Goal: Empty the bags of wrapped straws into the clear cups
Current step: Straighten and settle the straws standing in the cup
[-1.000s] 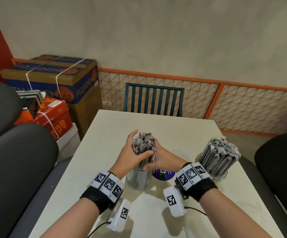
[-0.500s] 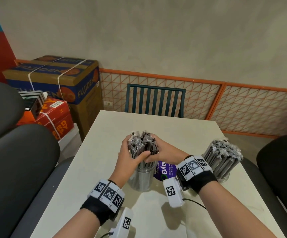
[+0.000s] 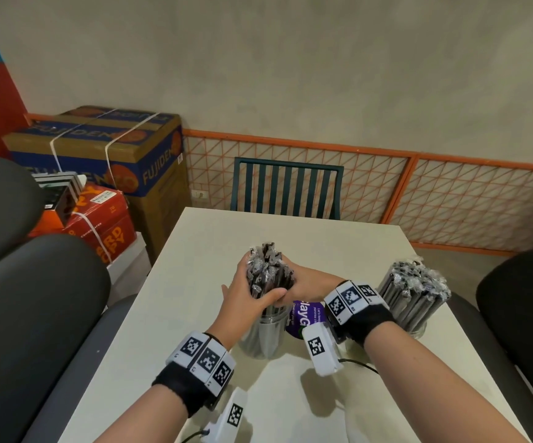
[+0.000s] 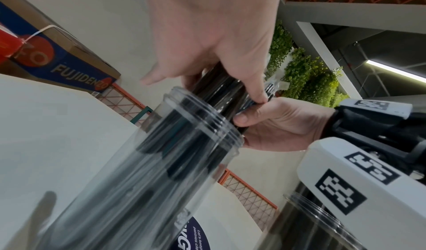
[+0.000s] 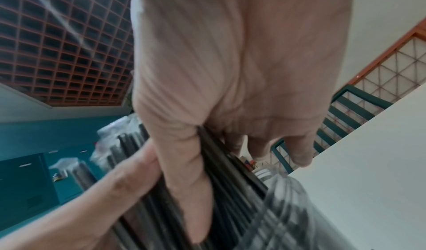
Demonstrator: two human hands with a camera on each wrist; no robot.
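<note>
Since the earlier frames the bundle of black straws in crinkled clear wrappers (image 3: 266, 276) has come higher out of the clear plastic cup (image 3: 263, 338), and both hands have risen with it. The left hand (image 3: 246, 297) wraps the bundle from the left with its thumb across the near side; the right hand (image 3: 306, 281) clasps it from the right, fingers curled round the straws. The lower ends of the straws are inside the cup, which stands on the bench (image 3: 195, 282).

The head view alone shows the second clear cup (image 3: 413, 298), packed full of wrapped straws and standing well apart near the bench's right edge, and a purple round label (image 3: 303, 316) lying flat between the two cups. The left wrist view shows what the head view hides: the cup's ribbed rim (image 4: 202, 119) just below the fingers, and the right thumb pressed on the straws just above it. The right wrist view is blurred, but shows the right thumb laid along the dark straws (image 5: 230, 177) and the left thumb beside it.

The bench is pale and plain. Beyond it stands a dark green slatted chair (image 3: 287, 190) against a beige wall with an orange lattice panel (image 3: 450, 199). Strapped cardboard boxes (image 3: 105, 151) are stacked at the left, and dark padded seats (image 3: 35, 298) flank the bench.
</note>
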